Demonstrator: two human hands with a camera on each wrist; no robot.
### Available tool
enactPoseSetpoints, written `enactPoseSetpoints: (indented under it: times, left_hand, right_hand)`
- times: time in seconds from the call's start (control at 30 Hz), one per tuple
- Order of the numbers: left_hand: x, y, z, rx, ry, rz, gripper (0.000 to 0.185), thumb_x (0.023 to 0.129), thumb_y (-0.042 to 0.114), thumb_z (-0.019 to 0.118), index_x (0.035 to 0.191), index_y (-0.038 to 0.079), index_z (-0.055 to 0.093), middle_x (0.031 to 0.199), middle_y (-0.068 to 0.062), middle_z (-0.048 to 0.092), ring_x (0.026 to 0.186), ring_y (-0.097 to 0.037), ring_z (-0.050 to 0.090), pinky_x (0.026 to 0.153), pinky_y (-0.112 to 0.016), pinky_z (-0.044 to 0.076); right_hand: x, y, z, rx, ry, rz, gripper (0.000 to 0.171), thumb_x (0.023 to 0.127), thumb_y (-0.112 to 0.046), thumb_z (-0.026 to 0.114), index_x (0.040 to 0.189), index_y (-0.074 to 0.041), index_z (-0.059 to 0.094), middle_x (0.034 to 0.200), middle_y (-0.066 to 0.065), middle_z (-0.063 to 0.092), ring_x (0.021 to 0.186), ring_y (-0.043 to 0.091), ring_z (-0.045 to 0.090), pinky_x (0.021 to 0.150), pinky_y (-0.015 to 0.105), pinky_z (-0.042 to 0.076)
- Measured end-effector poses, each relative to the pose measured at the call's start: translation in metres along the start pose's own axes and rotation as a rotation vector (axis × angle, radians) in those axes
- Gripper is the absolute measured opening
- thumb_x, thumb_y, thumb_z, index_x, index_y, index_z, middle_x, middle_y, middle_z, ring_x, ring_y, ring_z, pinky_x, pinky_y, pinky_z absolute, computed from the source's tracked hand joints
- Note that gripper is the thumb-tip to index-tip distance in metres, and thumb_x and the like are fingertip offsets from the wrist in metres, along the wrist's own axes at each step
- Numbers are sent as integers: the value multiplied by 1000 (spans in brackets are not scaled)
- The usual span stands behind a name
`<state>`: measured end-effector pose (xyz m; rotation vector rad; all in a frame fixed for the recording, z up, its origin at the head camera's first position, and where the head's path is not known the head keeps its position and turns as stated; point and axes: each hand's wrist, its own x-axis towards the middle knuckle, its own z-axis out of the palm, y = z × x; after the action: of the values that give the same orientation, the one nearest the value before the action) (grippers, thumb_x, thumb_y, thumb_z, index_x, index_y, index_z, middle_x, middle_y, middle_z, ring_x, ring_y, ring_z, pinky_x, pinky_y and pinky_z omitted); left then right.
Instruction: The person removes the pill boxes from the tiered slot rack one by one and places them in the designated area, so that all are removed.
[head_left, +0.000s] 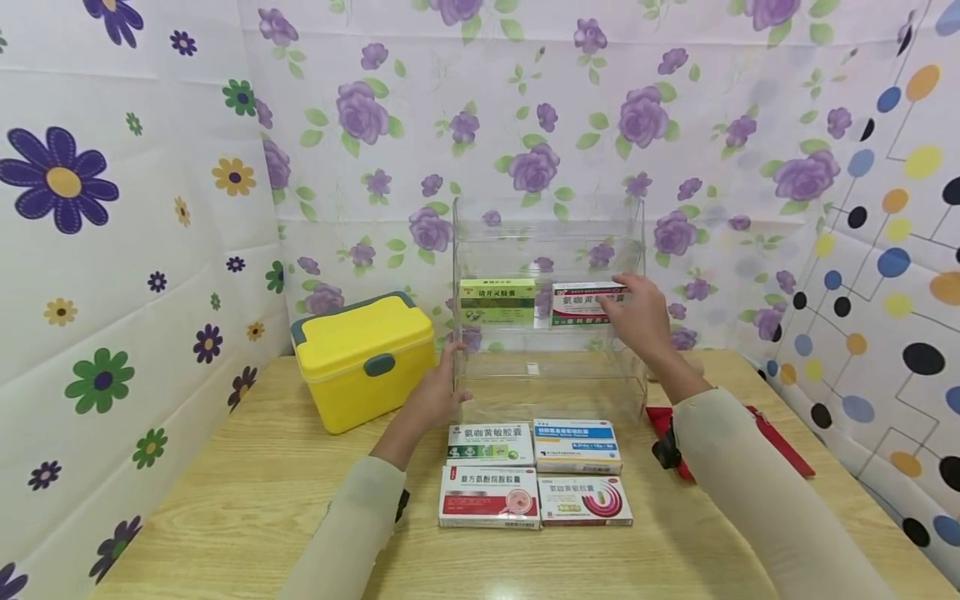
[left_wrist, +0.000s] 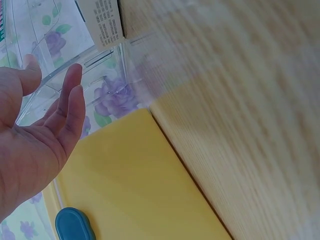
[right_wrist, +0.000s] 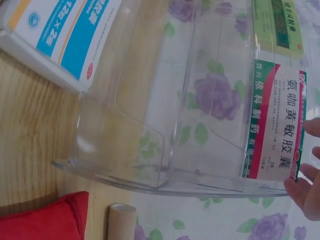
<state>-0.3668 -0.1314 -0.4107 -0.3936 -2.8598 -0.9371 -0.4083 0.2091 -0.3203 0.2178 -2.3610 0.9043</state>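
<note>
In the head view, a clear stepped display rack [head_left: 551,367] stands on the table. A red-and-white medicine box [head_left: 585,305] stands on its middle tier, beside a green medicine box [head_left: 498,303]. My right hand [head_left: 641,315] is at the red-and-white box's upper right corner; in the right wrist view, its spread fingertips [right_wrist: 296,192] lie right at that corner. My left hand [head_left: 435,393] rests at the rack's left side. The left wrist view shows its thumb [left_wrist: 31,75] and fingers apart and loosely bent beside the clear panel.
Several medicine boxes lie flat before the rack, among them a blue-and-white one [head_left: 576,443] and a red-and-white one [head_left: 491,497]. A yellow lidded case [head_left: 367,358] stands left of the rack. A red pouch [head_left: 780,442] lies to the right, near a small wooden cylinder [right_wrist: 121,222].
</note>
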Motion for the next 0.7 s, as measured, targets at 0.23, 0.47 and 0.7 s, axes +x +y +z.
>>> enactPoseSetpoints:
  times: [0.23, 0.47, 0.7]
  left_hand:
    - [0, 1, -1, 6, 13, 15, 83, 91, 15, 74, 147, 32, 16, 94, -15, 59, 76, -27, 57, 63, -37, 49]
    - [0, 0, 1, 11, 22, 9, 83, 91, 16, 74, 147, 33, 15, 88, -13, 57, 76, -27, 56, 62, -36, 49]
    - [-1, -1, 2, 18, 22, 13, 84, 91, 16, 74, 148, 33, 15, 84, -11, 56, 74, -27, 56, 61, -36, 47]
  right_hand:
    - [2, 1, 5, -66, 28, 6, 45, 91, -26, 71, 130, -4, 63, 127, 19, 64, 114, 41, 57, 84, 55, 50]
    - [1, 3, 5, -90, 38, -34, 42, 91, -22, 73, 128, -5, 63, 125, 17, 65, 114, 39, 59, 89, 54, 49]
    - [2, 5, 2, -27, 10, -26, 38, 91, -14, 72, 127, -3, 64, 128, 17, 64, 115, 39, 59, 88, 52, 50]
